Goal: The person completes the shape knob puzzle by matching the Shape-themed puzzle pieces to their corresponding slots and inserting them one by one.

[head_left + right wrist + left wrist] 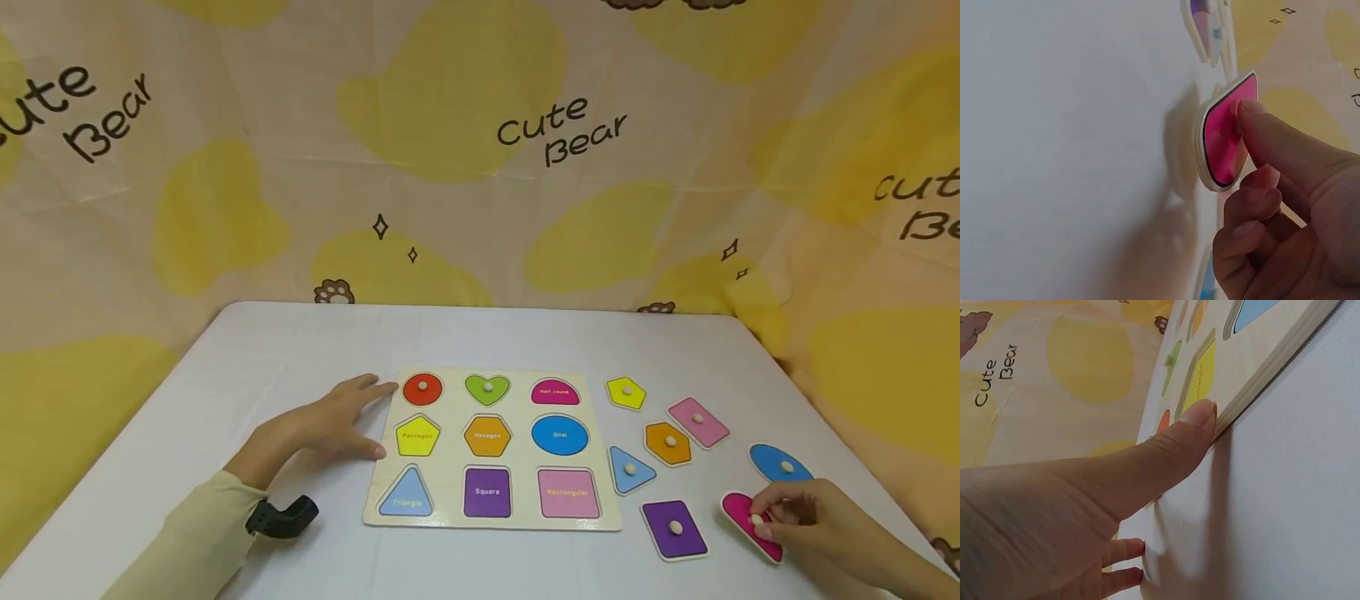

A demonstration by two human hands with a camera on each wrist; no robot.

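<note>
A wooden shape puzzle board [450, 504] lies flat on the table. My left hand [330, 421] rests at its left edge, fingers spread; in the left wrist view the thumb [1179, 450] touches the board's edge beside the yellow pentagon recess. At the right, my right hand [817, 521] pinches the small knob of a magenta half-round piece [742, 512]. The right wrist view has this half-round [1225, 137] tilted, with its shadow on the table. A red circle [422, 389] and a green heart [487, 389] with knobs sit in the board's top row.
Right of the board lie several knobbed pieces: a yellow pentagon [626, 393], pink rectangle [698, 422], orange hexagon [667, 444], light blue triangle [632, 471], purple square [673, 529] and blue oval [780, 463]. A patterned cloth [450, 125] hangs behind the white table [315, 342].
</note>
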